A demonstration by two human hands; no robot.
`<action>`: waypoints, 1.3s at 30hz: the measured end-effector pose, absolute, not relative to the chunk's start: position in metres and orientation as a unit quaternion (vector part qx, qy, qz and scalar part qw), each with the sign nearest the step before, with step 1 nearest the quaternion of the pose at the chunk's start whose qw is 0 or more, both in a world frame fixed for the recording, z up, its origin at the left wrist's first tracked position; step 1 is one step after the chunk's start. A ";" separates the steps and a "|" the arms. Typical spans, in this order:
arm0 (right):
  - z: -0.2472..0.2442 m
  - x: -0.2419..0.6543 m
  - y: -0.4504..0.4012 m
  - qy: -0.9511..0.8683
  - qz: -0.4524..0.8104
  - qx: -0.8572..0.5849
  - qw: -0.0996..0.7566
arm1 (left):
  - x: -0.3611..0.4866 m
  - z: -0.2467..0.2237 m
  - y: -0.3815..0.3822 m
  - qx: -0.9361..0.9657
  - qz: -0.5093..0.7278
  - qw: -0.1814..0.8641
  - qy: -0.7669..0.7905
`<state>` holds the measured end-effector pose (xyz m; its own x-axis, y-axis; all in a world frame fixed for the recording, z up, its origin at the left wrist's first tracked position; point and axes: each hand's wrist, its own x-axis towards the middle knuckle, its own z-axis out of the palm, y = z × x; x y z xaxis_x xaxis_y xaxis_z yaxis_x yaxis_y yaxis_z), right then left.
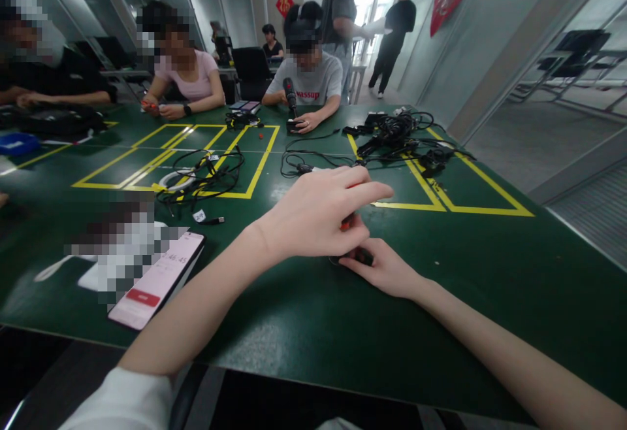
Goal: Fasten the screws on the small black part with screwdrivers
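My left hand point(326, 214) reaches over from above with its fingers curled and the index finger stretched out to the right. An orange-red thing point(346, 223) shows between those fingers; the hand hides most of it, so its kind is unclear. Just below and to the right, my right hand point(389, 270) pinches a small black object point(363, 255) low at the green table point(431, 332). The orange-red thing is directly above the black object; whether they touch is hidden.
A phone point(157, 280) lies left of my left forearm. Beyond are black cables point(215, 172) with a white coil point(177, 180), a cable heap point(396, 136) and yellow tape rectangles point(249, 185). Across the table, a co-worker point(311, 83) holds a power screwdriver point(290, 93) over a black box.
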<state>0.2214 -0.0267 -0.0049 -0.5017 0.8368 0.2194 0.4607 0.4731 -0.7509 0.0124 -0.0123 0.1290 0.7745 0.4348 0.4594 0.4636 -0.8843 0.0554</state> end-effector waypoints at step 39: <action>-0.005 0.220 -0.027 -0.809 0.328 -0.396 0.284 | 0.010 0.128 -0.013 -0.940 -0.228 0.047 -0.251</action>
